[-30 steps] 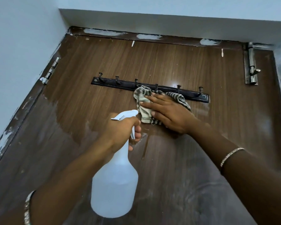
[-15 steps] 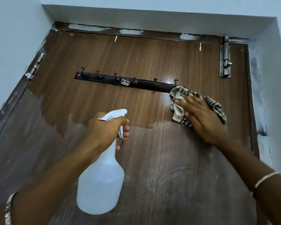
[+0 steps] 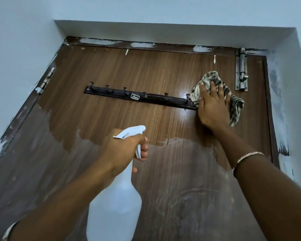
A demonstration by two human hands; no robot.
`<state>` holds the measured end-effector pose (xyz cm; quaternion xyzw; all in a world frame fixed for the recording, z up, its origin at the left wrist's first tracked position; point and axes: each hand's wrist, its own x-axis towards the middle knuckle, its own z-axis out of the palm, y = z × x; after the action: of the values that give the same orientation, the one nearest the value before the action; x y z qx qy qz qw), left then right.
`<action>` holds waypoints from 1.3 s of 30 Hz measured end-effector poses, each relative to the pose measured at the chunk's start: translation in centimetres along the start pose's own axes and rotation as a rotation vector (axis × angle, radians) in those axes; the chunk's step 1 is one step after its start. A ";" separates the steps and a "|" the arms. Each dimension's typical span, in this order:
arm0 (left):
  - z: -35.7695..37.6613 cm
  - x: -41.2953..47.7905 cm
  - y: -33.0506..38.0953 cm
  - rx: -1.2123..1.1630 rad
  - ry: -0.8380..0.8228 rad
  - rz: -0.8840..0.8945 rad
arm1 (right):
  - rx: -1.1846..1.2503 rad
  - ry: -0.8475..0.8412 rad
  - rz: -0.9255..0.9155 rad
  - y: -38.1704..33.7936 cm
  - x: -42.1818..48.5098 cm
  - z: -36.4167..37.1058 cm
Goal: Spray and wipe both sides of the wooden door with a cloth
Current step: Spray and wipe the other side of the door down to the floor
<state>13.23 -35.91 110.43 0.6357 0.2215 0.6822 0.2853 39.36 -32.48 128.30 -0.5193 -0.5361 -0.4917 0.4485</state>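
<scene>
Pressing cloth (image 3: 209, 77) flat-fingered on wooden door (image 3: 146, 70), right hand (image 3: 212, 108) at hook rail's (image 3: 155, 99) right end, label (image 3: 135, 97) unreadable, left hand (image 3: 123, 150) gripping spray bottle (image 3: 115, 206).

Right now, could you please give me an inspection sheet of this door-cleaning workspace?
Surface: wooden door, glossy brown above, hazy and streaked below.
Job's things: cloth flat on the door by the hook rail's right end; spray bottle held before the door.
Clutter: hook rail, hooks bare; bolt latch at top right.
Grippers: left hand grips the bottle's neck; right hand presses the cloth, fingers straight.
Cables: nothing seen.
Surroundings: pale walls; door frame smeared with white paint; hinge on the left.
</scene>
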 end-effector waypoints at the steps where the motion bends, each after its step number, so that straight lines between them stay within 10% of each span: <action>1: 0.2 0.0 0.0 -0.003 -0.003 -0.004 | -0.002 0.006 -0.001 -0.1 -1.0 0.3; 27: 6.6 -1.8 0.4 -0.018 -0.102 -0.151 | -0.133 -0.063 -0.120 3.4 -11.0 -0.1; 39: 8.4 -1.9 -0.4 -0.049 -0.138 -0.100 | -0.070 -0.015 0.121 7.3 -17.2 -2.4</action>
<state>21.71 -37.45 109.53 0.6622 0.2160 0.6270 0.3487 47.56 -36.99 111.93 -0.5695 -0.4897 -0.4784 0.4550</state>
